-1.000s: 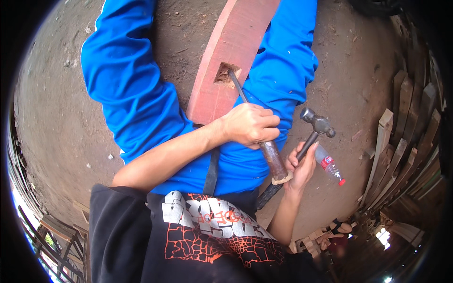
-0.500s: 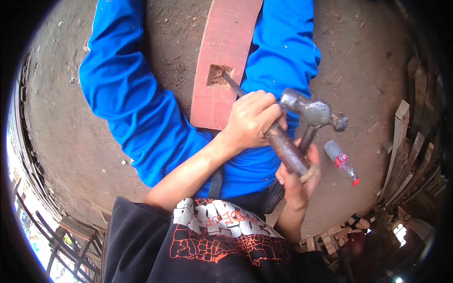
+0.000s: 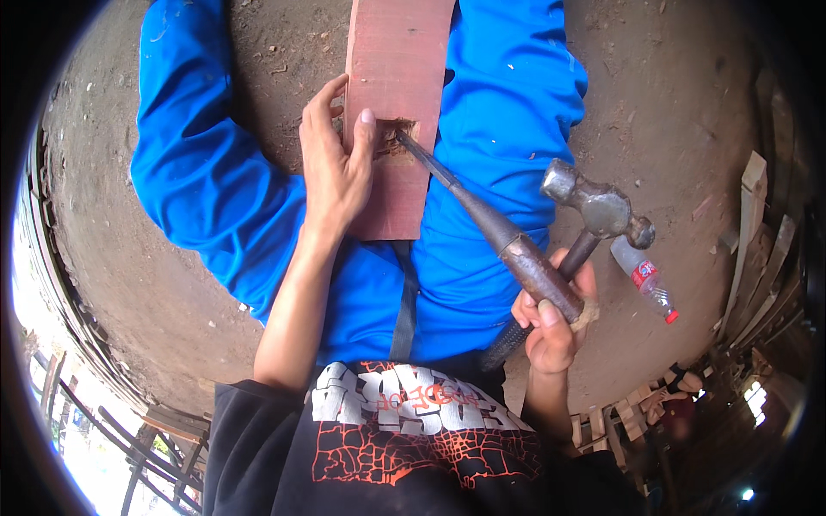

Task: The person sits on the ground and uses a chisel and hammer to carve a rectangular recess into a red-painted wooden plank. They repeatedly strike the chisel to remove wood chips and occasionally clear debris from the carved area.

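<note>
A reddish wooden board (image 3: 400, 52) lies lengthwise between my legs, with a rough rectangular mortise (image 3: 394, 138) cut in its face. My left hand (image 3: 338, 168) grips the board's left edge beside the mortise, thumb over the top face and fingers along the side. In my right hand (image 3: 555, 318) are both a chisel (image 3: 499, 232) and a ball-peen hammer (image 3: 602, 211). The chisel slants up from the mortise, its tip inside the cut, and my right thumb presses on the handle's end. The hammer head points up beyond the chisel handle; part of its dark shaft is hidden behind that handle.
On the dirt floor (image 3: 645, 112) to the right lies a clear plastic bottle (image 3: 645, 279) with a red cap. Wooden planks (image 3: 748, 224) lean farther right. Wood blocks (image 3: 632, 417) and another person's arm (image 3: 680, 383) appear at lower right. My blue-trousered legs flank the board.
My left hand has let go of the chisel and moved left onto the board's edge. My right hand now holds the chisel by its handle end together with the hammer.
</note>
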The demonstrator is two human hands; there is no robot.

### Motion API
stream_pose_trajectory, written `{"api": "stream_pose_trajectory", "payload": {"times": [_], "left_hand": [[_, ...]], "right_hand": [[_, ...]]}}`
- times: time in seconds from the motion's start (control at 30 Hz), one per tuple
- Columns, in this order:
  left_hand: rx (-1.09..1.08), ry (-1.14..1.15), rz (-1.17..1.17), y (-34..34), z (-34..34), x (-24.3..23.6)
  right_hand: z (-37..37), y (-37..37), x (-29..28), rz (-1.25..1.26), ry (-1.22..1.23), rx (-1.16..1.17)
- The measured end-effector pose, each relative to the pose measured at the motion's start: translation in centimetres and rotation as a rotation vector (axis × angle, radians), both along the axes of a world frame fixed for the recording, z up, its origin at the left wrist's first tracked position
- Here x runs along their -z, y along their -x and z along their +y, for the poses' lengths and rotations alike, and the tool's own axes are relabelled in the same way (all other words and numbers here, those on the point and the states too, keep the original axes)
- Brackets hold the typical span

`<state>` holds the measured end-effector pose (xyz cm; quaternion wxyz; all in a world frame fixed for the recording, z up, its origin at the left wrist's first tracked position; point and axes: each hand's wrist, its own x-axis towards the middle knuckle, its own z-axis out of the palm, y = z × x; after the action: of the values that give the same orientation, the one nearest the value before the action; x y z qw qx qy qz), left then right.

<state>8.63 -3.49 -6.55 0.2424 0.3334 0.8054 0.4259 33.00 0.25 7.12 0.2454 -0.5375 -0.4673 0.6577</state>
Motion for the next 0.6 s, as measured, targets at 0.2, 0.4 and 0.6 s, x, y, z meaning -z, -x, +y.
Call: {"api": "stream_pose_trajectory", "payload": {"times": [0.2, 0.4, 0.6], "left_hand": [[-0.050, 0.062, 0.268, -0.5, 0.4, 1.4], [-0.099, 0.029, 0.188, -1.1, 0.7, 1.1], [-0.133, 0.007, 0.181, -1.4, 0.9, 0.7]], "right_hand": [[0.2, -0.2, -0.3, 0.019, 0.102, 0.073], [1.4, -1.3, 0.5, 0.187, 0.217, 0.170], [2.2, -2.1, 1.5, 0.260, 0.245, 0.181]]}}
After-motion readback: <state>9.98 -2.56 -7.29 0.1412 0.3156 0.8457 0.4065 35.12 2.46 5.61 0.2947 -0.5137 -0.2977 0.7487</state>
